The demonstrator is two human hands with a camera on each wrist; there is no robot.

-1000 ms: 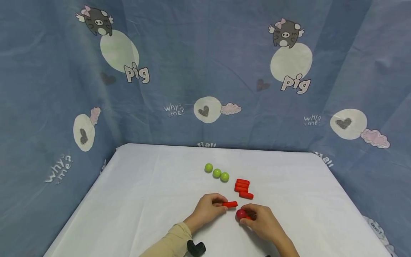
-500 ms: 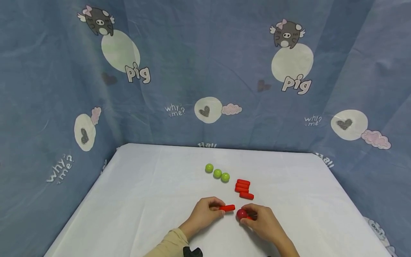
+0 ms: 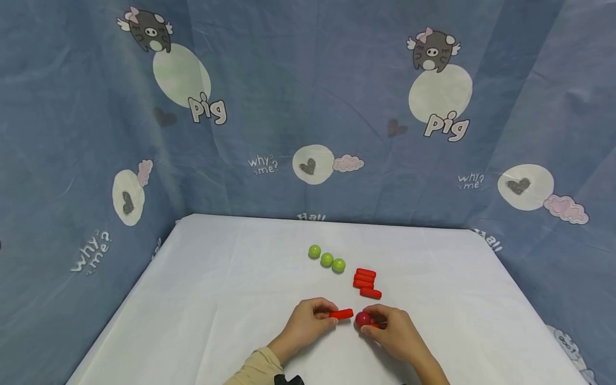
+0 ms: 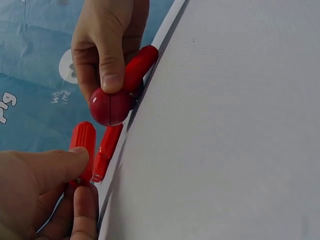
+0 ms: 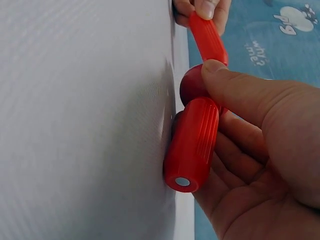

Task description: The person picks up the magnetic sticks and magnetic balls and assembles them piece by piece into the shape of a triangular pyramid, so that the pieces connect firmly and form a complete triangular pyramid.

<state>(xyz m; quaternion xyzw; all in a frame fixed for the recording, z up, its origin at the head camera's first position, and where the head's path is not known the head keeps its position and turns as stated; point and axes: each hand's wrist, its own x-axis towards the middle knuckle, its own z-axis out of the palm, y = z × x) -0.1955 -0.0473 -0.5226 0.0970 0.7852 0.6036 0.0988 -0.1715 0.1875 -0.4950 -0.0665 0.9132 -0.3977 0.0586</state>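
Note:
My left hand (image 3: 305, 324) pinches a red ribbed rod (image 3: 341, 314) between thumb and fingers, its free end pointing right. Facing it, my right hand (image 3: 397, 331) grips a dark red ball (image 3: 363, 320), with the thumb on top in the right wrist view. A second red rod (image 5: 192, 145) sticks out from the ball toward the wrist; a round silvery disc shows in its end. In the head view a small gap separates the left rod's tip from the ball. The right hand hides most of the second rod there.
Beyond the hands, several red rods (image 3: 370, 293) lie close together on the white tabletop (image 3: 250, 278). Three green balls (image 3: 326, 260) sit in a slanting row farther back. A blue printed cloth (image 3: 269, 107) hangs behind and at both sides.
My left hand has drawn back a little toward the person with its rod, whose free end now tilts slightly upward. The right hand keeps its place with the ball.

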